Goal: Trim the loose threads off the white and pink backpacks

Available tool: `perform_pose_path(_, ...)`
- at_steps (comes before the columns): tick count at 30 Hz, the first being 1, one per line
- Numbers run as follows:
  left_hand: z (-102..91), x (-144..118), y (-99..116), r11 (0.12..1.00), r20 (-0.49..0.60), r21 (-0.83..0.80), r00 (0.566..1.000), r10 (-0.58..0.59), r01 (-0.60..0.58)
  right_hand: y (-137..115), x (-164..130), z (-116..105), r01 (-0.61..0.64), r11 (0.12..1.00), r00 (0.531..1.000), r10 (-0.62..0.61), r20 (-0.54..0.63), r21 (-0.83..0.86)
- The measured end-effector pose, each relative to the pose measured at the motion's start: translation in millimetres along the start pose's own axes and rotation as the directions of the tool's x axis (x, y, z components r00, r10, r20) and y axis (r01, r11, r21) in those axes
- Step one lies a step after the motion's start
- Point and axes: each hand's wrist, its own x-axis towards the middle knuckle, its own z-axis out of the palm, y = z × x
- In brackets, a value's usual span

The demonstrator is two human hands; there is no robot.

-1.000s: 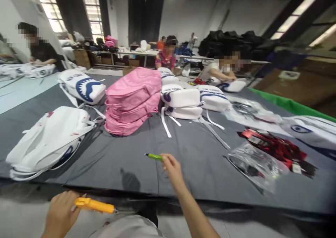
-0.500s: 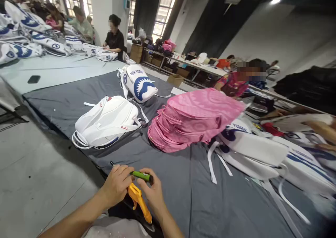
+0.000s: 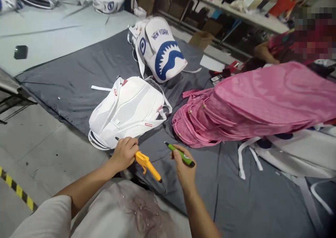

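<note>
My left hand (image 3: 125, 153) grips an orange-yellow tool (image 3: 147, 165) with a thin dark tip, right beside the bottom edge of a white backpack (image 3: 128, 110) lying face down on the grey cloth-covered table (image 3: 76, 73). My right hand (image 3: 183, 168) holds a green pen (image 3: 180, 154) pointing up and left, a little in front of a stack of pink backpacks (image 3: 249, 105). The two hands are a short way apart above the table's near edge.
A white backpack with a blue shark mouth (image 3: 161, 49) stands behind the white one. More white bags and straps (image 3: 288, 150) lie to the right. A person in a colourful top (image 3: 288, 45) sits across. A black phone (image 3: 21, 51) lies on the pale table left. Striped floor tape (image 3: 15, 189) runs below.
The view has tilted down and closer to the table. My hands, which were together at the pen, have parted; the right hand now holds the green pen alone.
</note>
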Motion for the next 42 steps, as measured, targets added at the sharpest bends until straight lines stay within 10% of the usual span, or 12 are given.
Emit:
perform_pose_path(8,23.1,58.2,-78.9,0.997,0.361,0.036,0.929,-0.075,0.066,-29.9,27.5,89.8,-0.057,0.998,0.986,0.062,-0.157,0.037)
perform_pose_path(13,44.0,67.1,-87.3,0.999,0.641,-0.047,0.765,0.051,-0.027,-20.6,42.4,116.2,-0.1,0.995,0.97,0.103,-0.218,0.022)
perform_pose_path(18,44.8,62.1,-80.8,0.998,0.712,-0.001,0.7,0.048,-0.068,-2.2,57.0,137.4,0.011,1.0,0.995,-0.011,-0.098,-0.006)
perform_pose_path(42,56.8,46.7,-77.2,1.0,0.614,-0.025,0.789,0.029,-0.018,42.3,74.7,160.3,0.376,0.879,0.924,-0.334,0.184,-0.292)
